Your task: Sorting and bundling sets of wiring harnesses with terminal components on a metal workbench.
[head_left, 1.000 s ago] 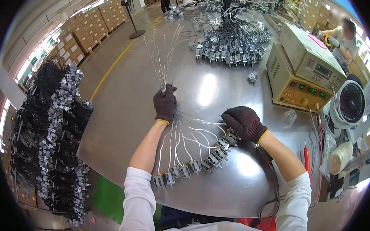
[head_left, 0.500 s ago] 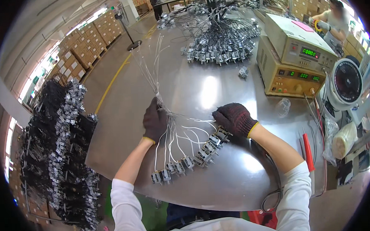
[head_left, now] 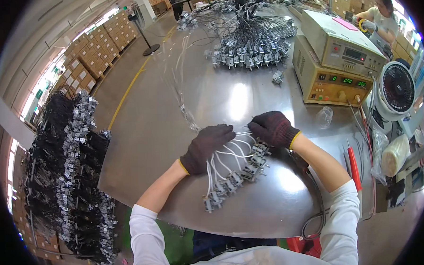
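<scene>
A bundle of white wires lies on the metal table, each wire ending in a small silver metal-cased part. These parts stand side by side in a slanting row. My left hand, in a dark knitted glove with a yellow cuff, is closed over the wires just beyond the row. My right hand, gloved alike, has its fingers curled on the wires by the row's far right end. The fingertips of both hands come close together. Past my left hand the wires' loose ends stretch away, blurred.
A heap of similar wired parts sits at the far side, with one loose part near it. Stacked test instruments, a fan and a red-handled probe are right. More wired parts hang left. A co-worker works beyond.
My left hand has moved right along the wires toward my right hand. The row of parts has shifted right and bunched closer. The upper instrument's green digits have gone dark.
</scene>
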Tool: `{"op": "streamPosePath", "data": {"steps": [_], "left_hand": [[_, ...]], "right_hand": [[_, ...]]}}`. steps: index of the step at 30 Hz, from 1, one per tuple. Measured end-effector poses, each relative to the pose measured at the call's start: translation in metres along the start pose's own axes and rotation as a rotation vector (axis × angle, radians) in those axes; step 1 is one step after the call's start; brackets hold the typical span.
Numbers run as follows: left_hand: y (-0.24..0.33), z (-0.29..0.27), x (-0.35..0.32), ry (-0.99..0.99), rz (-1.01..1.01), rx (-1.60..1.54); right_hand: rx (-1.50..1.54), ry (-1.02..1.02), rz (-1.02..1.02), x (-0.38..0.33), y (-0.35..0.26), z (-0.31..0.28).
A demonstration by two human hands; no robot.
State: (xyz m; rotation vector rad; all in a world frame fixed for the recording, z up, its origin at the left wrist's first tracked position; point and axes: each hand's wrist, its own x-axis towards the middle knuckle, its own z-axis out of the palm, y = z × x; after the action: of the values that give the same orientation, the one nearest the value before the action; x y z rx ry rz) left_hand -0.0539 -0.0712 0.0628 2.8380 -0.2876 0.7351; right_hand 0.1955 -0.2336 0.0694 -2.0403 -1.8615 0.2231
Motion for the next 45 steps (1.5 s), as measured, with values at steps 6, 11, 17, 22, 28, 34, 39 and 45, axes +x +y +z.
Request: {"op": "streamPosePath", "data": {"steps": [6,11,17,22,28,34,39,45], "left_hand": [[-0.017,0.054,0.006,-0.158,-0.188,-0.046],[-0.023,0.058,0.014,0.131,-0.043,0.020],[-0.037,0.043,0.012,0.106,0.028,-0.180],[-0.055,0.059,0.008,0.149,0.133,-0.217],[-0.050,0.060,0.010,0.137,0.136,-0.262],[-0.047,0.056,0.011,0.055,0.110,-0.233],[-0.045,0.064,0.013,0.026,0.059,-0.107],[-0.040,0.062,0.013,0.140,0.025,-0.320]], "right_hand": [[0.066,-0.040,0.099,-0.017,0.016,-0.010],[0.103,0.198,0.094,-0.029,0.005,0.000],[0.311,0.057,0.080,-0.059,-0.045,-0.023],[0.200,0.231,0.214,-0.097,-0.044,-0.046],[-0.090,0.286,0.209,-0.145,-0.061,-0.050],[0.015,0.284,-0.045,-0.123,-0.120,-0.029],[-0.234,0.312,-0.081,-0.104,-0.112,-0.012],[-0.043,0.284,0.078,-0.100,-0.100,-0.026]]}}
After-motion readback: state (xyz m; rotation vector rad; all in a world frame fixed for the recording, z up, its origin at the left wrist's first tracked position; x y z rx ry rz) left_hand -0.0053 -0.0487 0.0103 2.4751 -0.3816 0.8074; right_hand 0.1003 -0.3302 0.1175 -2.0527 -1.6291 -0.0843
